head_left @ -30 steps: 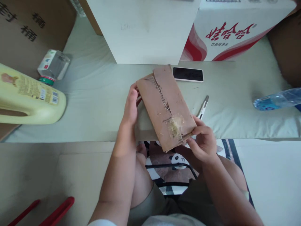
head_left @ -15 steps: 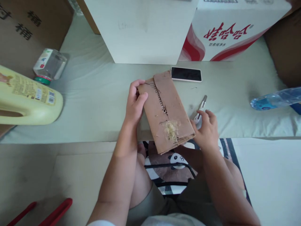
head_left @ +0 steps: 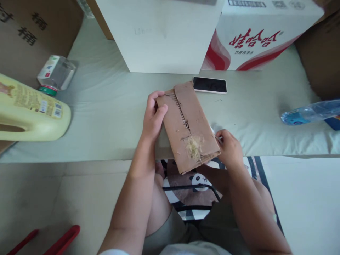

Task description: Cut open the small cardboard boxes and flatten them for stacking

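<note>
My left hand (head_left: 154, 115) is closed round the upper left edge of a flat, worn cardboard box (head_left: 183, 117), thumb on top. A torn, corrugated slit runs down the box's face, and a scuffed yellowish patch lies near its lower end. At the box's right edge, my right hand (head_left: 228, 146) has its fingers pinched on a utility knife (head_left: 219, 139). Most of the knife is hidden by the fingers and the box. Just past the box's top right corner lies a phone (head_left: 209, 85) with a dark screen.
A white box (head_left: 170, 46) and a red-and-white water carton (head_left: 247, 42) stand at the back. To the left are a yellow jug (head_left: 34, 109) and a clear jar (head_left: 57, 74) on its side. A plastic bottle (head_left: 310, 112) lies at the right on the pale green cloth (head_left: 106, 106).
My right hand has closed on the utility knife and drawn it left against the box's right edge. My left hand and the box have barely moved.
</note>
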A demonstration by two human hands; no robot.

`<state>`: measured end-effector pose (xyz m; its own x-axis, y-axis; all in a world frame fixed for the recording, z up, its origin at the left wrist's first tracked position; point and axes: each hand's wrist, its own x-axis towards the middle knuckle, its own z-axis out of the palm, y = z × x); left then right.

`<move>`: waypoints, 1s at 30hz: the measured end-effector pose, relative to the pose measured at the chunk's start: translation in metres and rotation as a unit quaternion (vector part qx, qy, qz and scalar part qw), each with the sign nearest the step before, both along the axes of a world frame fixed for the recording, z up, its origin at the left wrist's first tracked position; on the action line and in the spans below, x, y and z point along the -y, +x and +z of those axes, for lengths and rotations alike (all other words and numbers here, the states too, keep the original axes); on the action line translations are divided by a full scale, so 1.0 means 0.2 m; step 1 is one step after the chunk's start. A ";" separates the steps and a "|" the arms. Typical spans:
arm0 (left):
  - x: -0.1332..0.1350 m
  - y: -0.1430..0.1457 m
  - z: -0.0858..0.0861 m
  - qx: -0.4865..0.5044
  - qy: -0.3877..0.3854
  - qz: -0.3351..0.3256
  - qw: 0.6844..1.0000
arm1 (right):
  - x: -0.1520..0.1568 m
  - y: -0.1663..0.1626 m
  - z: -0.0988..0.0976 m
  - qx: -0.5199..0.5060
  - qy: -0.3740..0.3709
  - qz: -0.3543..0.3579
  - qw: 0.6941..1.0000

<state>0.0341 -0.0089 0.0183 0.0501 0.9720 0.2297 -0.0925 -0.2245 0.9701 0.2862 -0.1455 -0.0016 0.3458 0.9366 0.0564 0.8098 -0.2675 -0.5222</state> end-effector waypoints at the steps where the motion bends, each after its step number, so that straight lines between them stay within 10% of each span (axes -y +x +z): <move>1: 0.00 0.00 0.00 0.000 0.000 -0.002 1.000 | 0.00 -0.01 0.02 -0.020 -0.001 -0.014 1.000; 7: 0.00 0.00 -0.01 0.001 -0.001 -0.010 1.000 | 0.05 -0.05 0.10 -0.267 0.063 -0.008 0.962; 11: 0.00 0.00 -0.01 -0.006 -0.005 -0.017 1.000 | 0.09 -0.04 0.18 -0.452 0.248 0.030 0.856; 16: 0.00 0.00 -0.01 -0.008 -0.006 -0.005 1.000 | 0.14 0.00 0.27 -0.551 0.235 0.205 0.774; 30: 0.00 0.00 0.00 0.000 -0.005 -0.006 1.000 | 0.11 -0.09 0.28 -0.522 0.285 0.281 0.753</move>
<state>0.0343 -0.0087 0.0175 0.0620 0.9737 0.2191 -0.0949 -0.2127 0.9725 0.2679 -0.1678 0.0552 0.0384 0.8779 0.4772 -0.2212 0.4732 -0.8527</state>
